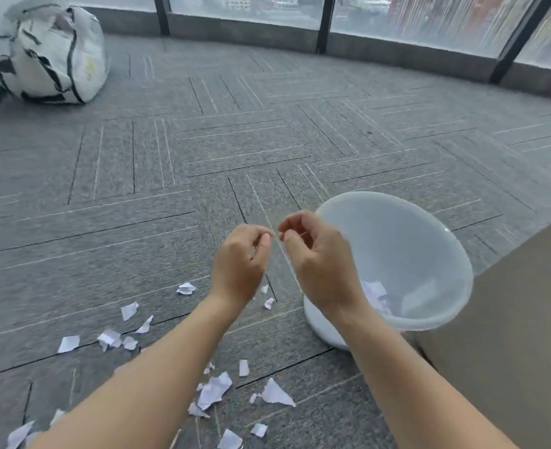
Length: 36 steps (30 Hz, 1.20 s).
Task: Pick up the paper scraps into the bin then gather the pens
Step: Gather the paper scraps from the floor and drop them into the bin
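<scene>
Carpeted floor seen from head height, read left to right with the bin (436, 322) as landmark. Far to the upper left of the bin, against the wall, sits a white bag (52, 53) with black straps. Left of and below the bin lie the scraps (214, 390): torn white paper, small and irregular, some flat, some curled or crumpled, strewn loosely over the grey carpet (138, 163), with the nearest bits just beside the bin's base. The left hand (240, 257) hovers above the carpet just left of the bin's rim, fingers curled inward with fingertips pinched narrowly together; whether they hold a scrap cannot be told. The right hand (316, 254) is level with it, overlapping the bin's left rim, thumb and forefinger likewise nearly closed, nothing visible between them. The two sets of fingertips almost meet. The bin itself is translucent white, round, tilted with its mouth toward the viewer, and already contains a few scraps at its lower side. A beige panel (511, 335) stands immediately right of the bin.

Stage: the first step, clearing paper, appears only partly done, since most scraps remain on the carpet. No pens are in view. The next move probably calls for lowering a hand to the scraps left of the bin; thin, light pieces on carpet pile likely demand a fine fingertip pinch.
</scene>
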{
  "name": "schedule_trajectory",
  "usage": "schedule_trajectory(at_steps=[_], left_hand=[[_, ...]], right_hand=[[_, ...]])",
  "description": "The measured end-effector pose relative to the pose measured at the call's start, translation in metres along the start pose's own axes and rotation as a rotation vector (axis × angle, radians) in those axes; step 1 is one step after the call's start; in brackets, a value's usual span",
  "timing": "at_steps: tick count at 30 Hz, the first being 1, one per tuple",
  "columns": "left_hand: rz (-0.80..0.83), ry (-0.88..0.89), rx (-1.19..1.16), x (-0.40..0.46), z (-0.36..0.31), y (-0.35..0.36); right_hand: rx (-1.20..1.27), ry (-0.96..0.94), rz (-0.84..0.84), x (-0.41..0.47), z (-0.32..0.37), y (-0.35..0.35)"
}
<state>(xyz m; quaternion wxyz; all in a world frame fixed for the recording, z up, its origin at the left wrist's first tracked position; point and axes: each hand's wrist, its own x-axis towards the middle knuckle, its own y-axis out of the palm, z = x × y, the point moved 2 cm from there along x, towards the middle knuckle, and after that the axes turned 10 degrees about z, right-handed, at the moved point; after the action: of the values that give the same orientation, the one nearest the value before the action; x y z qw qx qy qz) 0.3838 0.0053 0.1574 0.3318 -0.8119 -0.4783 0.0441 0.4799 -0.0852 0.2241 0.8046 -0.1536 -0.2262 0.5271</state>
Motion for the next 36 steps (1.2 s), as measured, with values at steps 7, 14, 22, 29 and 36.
schedule_trajectory(at_steps=[7,14,22,29,36], left_hand=[[0.265,-0.530,0.382,-0.136,0.174,-0.038],[0.343,-0.879,0.502,-0.220,0.241,-0.055],[0.337,-0.405,0.201,-0.231,0.230,-0.043],[-0.169,-0.643,0.445,-0.243,0.250,-0.089],[-0.148,-1.243,0.499,-0.271,0.288,-0.122]], right_hand=[[-0.404,0.096,0.626,-0.046,-0.096,0.168],[-0.634,0.072,0.951,-0.081,-0.162,0.241],[-0.422,-0.298,0.924,-0.095,-0.161,0.264],[-0.546,-0.246,0.812,-0.034,-0.142,0.297],[-0.804,-0.293,1.055,0.001,-0.114,0.386]])
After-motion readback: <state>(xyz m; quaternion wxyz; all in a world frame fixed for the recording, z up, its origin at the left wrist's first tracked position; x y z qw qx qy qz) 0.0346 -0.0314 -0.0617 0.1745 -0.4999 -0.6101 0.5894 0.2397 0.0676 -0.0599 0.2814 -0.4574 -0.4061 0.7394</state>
